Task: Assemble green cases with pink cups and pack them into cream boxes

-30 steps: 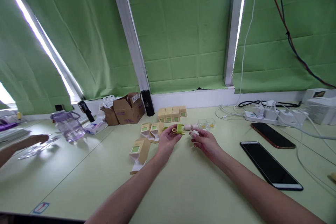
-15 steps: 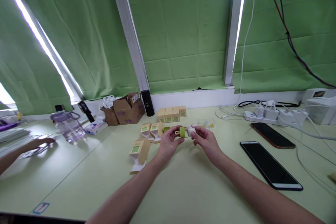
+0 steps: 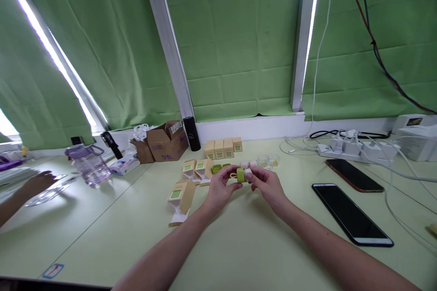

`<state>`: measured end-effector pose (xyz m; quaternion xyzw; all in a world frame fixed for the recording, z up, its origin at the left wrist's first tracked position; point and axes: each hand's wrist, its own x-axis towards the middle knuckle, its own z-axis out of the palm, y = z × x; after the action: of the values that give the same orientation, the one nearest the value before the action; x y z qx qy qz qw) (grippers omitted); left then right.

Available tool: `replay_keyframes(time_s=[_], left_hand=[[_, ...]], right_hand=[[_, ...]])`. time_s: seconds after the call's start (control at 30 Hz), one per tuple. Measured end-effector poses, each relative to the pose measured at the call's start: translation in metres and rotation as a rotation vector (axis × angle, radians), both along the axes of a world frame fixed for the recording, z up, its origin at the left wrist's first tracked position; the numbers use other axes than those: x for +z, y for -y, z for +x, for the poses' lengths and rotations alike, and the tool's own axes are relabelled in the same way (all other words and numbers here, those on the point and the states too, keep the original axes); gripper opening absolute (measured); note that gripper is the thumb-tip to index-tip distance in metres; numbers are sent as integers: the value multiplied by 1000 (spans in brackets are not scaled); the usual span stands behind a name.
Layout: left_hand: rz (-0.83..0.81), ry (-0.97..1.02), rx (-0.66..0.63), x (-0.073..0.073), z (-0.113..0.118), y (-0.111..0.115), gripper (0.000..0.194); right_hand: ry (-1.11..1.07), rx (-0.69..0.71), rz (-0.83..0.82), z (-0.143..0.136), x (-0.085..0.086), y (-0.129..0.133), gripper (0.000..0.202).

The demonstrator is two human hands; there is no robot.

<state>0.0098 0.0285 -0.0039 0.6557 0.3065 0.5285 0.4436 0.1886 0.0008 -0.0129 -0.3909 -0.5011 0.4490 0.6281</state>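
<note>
L hand (image 3: 219, 187) fingers pinched on green pc (image 3: 241, 175), R hand (image 3: 270, 186) fingers on white pc (image 3: 248, 173); tabletop (image 3: 235, 245) rm betw. box (image 3: 184, 193) & phone (image 3: 351, 213) edge.

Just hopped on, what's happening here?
The left hand holds a small green piece with a cream loop, and the right hand holds a white piece at its other end, touching or nearly so. More green parts and pinkish parts lie just beyond the hands, with small tan boxes to the left. Far left, another person's hand is near clear plastic.
</note>
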Motion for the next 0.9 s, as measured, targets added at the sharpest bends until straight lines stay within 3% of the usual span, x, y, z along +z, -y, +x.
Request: replay_keyframes(time_s=[0.63,0.77,0.9], left_hand=[[55,-78,105,-8,3,1,45],[-33,-26,31,-10,5,0,44],[-128,105,-97,-10,4,-2,57]], right_hand=[[97,-34,7,-3,-10,-1,55],[178,-72,-5,-2,-6,2,59],[304,-106,57,1,-1,7,59]])
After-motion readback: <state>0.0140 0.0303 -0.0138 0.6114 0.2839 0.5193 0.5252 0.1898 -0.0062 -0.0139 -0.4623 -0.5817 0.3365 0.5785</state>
